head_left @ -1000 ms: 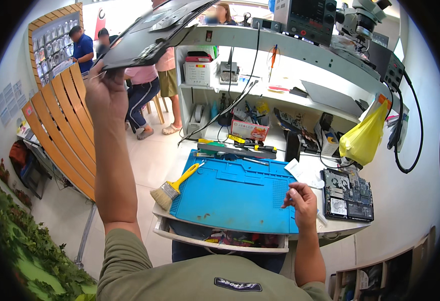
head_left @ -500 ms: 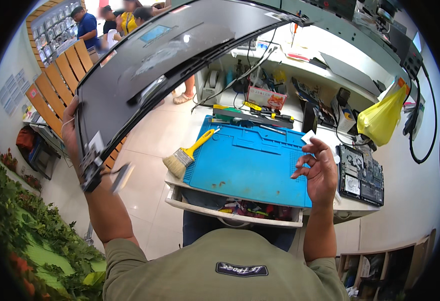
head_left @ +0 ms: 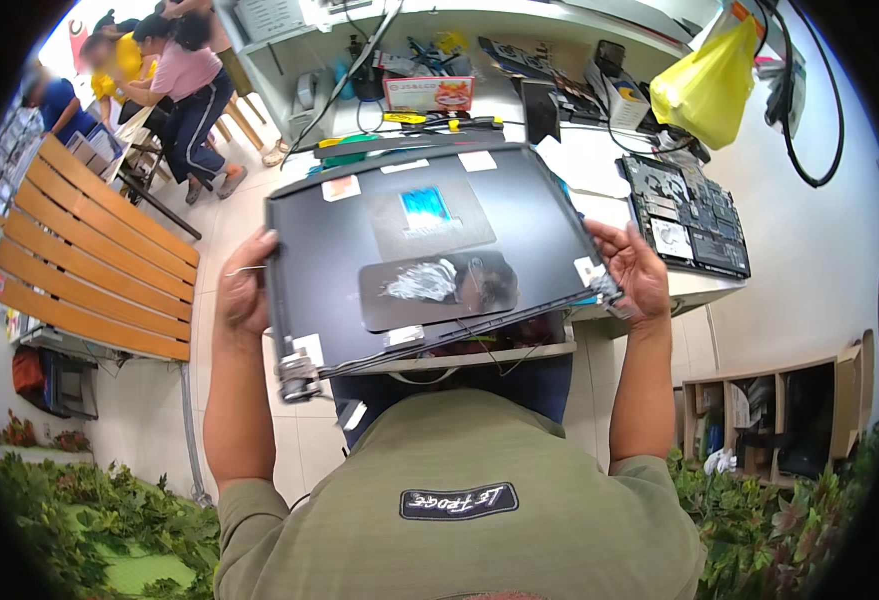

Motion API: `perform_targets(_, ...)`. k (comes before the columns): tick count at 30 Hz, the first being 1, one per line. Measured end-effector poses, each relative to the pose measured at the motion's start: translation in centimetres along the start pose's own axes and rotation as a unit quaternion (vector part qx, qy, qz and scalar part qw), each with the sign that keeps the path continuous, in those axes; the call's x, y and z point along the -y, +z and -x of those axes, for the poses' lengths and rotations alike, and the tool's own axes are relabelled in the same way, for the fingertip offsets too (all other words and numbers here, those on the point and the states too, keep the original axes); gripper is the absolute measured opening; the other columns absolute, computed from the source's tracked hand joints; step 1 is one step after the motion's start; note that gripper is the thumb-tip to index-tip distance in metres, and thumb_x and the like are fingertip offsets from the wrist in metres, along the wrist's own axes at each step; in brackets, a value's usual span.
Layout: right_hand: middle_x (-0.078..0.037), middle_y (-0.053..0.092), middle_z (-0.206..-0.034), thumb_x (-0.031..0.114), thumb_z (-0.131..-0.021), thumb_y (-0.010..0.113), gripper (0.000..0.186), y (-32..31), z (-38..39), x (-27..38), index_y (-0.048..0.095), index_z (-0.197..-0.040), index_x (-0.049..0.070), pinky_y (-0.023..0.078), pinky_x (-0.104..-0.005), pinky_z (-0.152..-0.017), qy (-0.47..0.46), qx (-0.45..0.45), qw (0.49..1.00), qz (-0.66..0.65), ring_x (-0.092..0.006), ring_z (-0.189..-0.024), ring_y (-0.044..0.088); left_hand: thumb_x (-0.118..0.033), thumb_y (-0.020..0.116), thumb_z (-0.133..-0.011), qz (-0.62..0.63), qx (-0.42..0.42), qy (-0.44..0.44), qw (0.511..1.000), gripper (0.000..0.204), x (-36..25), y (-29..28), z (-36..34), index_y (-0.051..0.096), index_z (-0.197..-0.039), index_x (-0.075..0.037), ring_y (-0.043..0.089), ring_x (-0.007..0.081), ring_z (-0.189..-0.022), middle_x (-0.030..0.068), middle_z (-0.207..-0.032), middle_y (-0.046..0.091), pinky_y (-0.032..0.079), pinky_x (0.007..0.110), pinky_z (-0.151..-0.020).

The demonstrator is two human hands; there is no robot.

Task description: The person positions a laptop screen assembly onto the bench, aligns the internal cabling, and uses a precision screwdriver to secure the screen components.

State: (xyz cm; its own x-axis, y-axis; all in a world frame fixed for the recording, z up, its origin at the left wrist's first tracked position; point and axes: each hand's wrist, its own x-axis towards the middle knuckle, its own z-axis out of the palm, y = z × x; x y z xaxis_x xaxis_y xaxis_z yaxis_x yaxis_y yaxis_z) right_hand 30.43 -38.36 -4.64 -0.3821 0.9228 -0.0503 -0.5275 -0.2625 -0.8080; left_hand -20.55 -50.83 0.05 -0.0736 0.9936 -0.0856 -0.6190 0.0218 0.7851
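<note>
We hold one dark laptop lid (head_left: 324, 255), tilted over the front of the worktop (head_left: 599, 208) and above one pulled-out drawer (head_left: 554, 350). Our left hand (head_left: 246, 283) bends its fingers at the lid's left edge and pinches it. Our right hand (head_left: 639, 272) is half curled beside the right edge; we cannot tell whether it pinches there. On the lid we count two hinges (head_left: 298, 378), one at each near corner, at least six pale stickers (head_left: 477, 161) and one bright blue patch (head_left: 426, 206). To its right, one laptop base (head_left: 694, 215) lies on the worktop, its parts showing. Beyond the lid we see one red-and-white box (head_left: 429, 94) and at least two yellow-and-black tools (head_left: 474, 125). One yellow bag (head_left: 709, 85) hangs farther right.
</note>
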Motion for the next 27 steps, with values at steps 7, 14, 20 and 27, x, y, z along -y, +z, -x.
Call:
perform_targets(7, -0.004, 0.072, -0.091, 0.017, -0.110, 0.069, 0.037, -3.4, 1.7, -1.7, 0.068, -0.136, -0.008, 0.056, -0.0246, -0.057, 0.069, -0.065, 0.961, 0.259, -0.0084, -0.071, 0.068, -0.015, 0.066, -0.110, -0.161, 0.020, -0.122, 0.979, 0.038, 4.0, -2.2, -5.3, 0.059, -0.144, 0.002, 0.081, 0.0122, -0.090, 0.0098, -0.116, 0.080, 0.069, 0.026, -0.072)
perform_targets(14, -0.007, 0.072, -0.075, 0.008, -0.105, 0.069, 0.031, 0.0, 1.8, -1.7, 0.068, -0.130, -0.010, 0.052, -0.0283, -0.049, 0.053, -0.096, 0.861, 0.496, -0.0107, -0.056, 0.065, -0.034, 0.073, -0.108, -0.428, -0.047, -0.158, 0.889, 0.051, 3.2, -1.0, -7.7, 0.065, -0.145, 0.001, 0.069, 0.0075, -0.082, 0.0013, -0.107, 0.073, 0.063, 0.029, -0.072)
perform_targets(20, -0.014, 0.072, -0.072, 0.005, -0.101, 0.071, 0.025, 2.1, 1.9, -2.0, 0.068, -0.121, -0.008, 0.052, -0.0377, -0.053, 0.083, -0.088, 0.800, 0.588, -0.0204, -0.053, 0.067, -0.038, 0.070, -0.110, -0.475, -0.039, -0.156, 0.865, 0.059, 1.2, -1.7, -8.4, 0.062, -0.151, 0.004, 0.072, 0.0165, -0.085, 0.0066, -0.110, 0.068, 0.064, 0.031, -0.076)
perform_targets(27, -0.016, 0.072, -0.074, 0.010, -0.097, 0.079, 0.025, 3.4, 2.7, -1.8, 0.071, -0.117, -0.002, 0.055, -0.0477, -0.067, -0.010, -0.089, 0.666, 0.741, -0.0365, -0.065, 0.071, -0.027, 0.081, -0.102, -0.716, -0.004, 0.091, 0.692, 0.052, 0.5, 2.2, -7.3, 0.069, -0.147, -0.004, 0.076, 0.0206, -0.089, 0.0137, -0.111, 0.080, 0.062, 0.039, -0.086)
